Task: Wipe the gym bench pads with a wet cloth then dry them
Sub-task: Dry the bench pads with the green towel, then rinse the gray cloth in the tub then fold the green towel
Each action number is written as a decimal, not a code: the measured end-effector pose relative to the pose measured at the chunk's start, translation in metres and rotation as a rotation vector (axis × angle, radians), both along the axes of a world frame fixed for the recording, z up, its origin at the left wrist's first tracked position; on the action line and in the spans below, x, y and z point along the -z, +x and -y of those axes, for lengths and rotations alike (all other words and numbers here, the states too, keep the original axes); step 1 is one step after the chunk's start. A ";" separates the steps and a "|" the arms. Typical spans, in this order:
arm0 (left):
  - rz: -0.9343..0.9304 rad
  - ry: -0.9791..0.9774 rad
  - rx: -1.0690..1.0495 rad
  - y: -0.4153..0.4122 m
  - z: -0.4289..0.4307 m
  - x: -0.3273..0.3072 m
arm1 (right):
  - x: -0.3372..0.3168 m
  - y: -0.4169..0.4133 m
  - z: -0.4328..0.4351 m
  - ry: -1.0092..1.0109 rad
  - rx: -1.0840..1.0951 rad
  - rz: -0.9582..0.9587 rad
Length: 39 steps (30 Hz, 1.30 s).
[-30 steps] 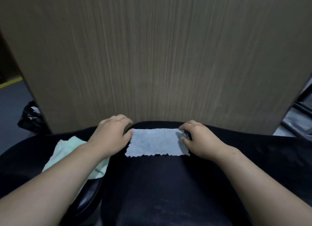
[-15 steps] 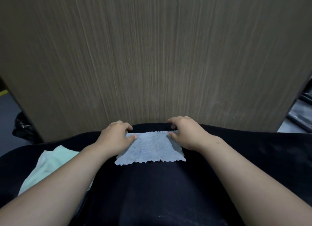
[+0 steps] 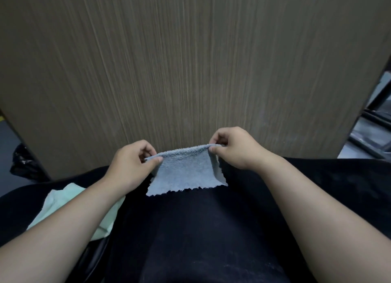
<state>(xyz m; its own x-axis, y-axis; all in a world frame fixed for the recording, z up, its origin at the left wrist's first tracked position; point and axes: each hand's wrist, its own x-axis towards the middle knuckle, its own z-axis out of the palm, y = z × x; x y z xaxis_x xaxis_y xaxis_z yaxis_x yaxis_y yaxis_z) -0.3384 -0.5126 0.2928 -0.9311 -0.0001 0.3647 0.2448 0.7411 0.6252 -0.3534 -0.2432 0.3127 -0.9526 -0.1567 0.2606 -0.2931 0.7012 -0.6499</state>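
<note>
Cloth [image 3: 186,172] pinched btwn L hand [image 3: 131,166] & R hand [image 3: 234,149], seemingly above pad [image 3: 201,230].

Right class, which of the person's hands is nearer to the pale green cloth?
Left. The left hand pinches one top corner of the blue cloth, just beyond and right of the green cloth; the right hand pinches the other corner, farther right.

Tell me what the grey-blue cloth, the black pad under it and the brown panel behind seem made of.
The grey-blue cloth looks like terry or microfibre: fuzzy nap, frayed lower edge. The black pad seems matte vinyl or leatherette, smooth with faint scuffs. The brown panel looks like wood-grain laminate or veneer: fine straight streaks.
</note>
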 end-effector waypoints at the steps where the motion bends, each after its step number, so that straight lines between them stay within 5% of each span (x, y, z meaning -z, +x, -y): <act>1: -0.014 0.051 0.008 0.004 -0.002 -0.003 | -0.004 0.004 -0.002 -0.053 0.008 -0.012; 7: -0.097 0.261 0.050 0.026 -0.015 -0.021 | -0.032 0.039 -0.015 -0.187 0.043 -0.080; 17: -0.161 0.337 0.190 0.087 -0.074 -0.063 | -0.065 0.140 -0.071 -0.457 0.114 -0.215; 30: 0.108 0.248 0.738 0.207 -0.229 -0.065 | -0.044 0.334 -0.221 -0.222 0.420 -0.350; 39: 0.334 0.052 0.959 0.270 -0.353 0.010 | 0.034 0.433 -0.310 -0.101 0.757 -0.334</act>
